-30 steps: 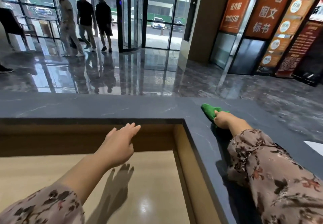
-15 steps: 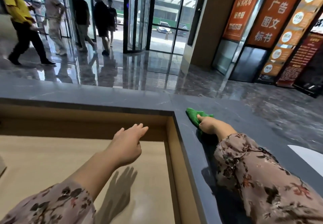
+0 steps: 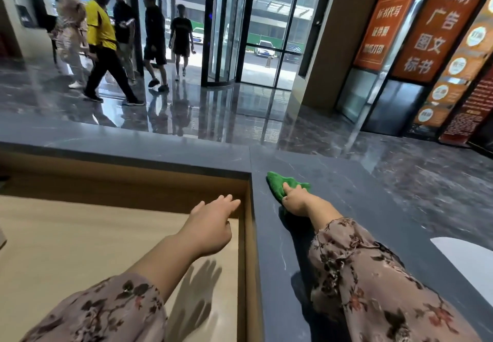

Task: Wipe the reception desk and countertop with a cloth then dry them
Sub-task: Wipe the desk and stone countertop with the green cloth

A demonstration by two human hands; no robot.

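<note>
dark countertop (image 3: 346,181) | green cloth (image 3: 277,182) on it | glossy lobby floor (image 3: 240,112)

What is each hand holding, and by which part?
The right hand holds the cloth by its near end, on the countertop. The left hand is open and holds nothing.

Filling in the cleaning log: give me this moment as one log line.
step: countertop wipe | right hand: grips green cloth on dark countertop | left hand: open, above wooden desk
</note>
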